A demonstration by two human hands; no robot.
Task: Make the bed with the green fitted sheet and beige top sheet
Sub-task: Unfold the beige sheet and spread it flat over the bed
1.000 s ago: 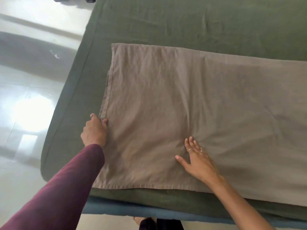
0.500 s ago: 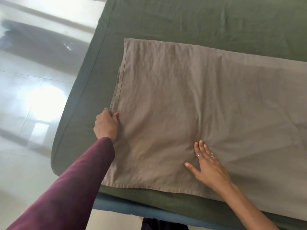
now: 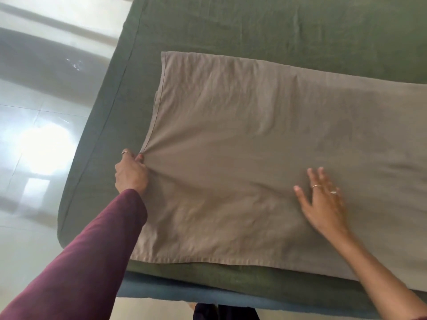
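Note:
The green fitted sheet [image 3: 242, 24] covers the mattress. On it lies the beige top sheet [image 3: 254, 125], folded into a wide band that runs off the right edge of the view. My left hand [image 3: 130, 173], in a maroon sleeve, pinches the beige sheet's left hem, and creases fan out from the grip. My right hand [image 3: 323, 204] rests flat on the beige sheet near its front edge, fingers spread, with rings on two fingers.
A blue mattress edge [image 3: 184, 294] shows under the green sheet at the front. Shiny pale floor tiles [image 3: 41, 146] lie to the left of the bed. The bed's left edge [image 3: 92, 139] runs diagonally beside my left hand.
My left hand has closed on the beige sheet's left hem and pulled it outward, bunching the cloth into creases. My right hand stays pressed flat on the sheet.

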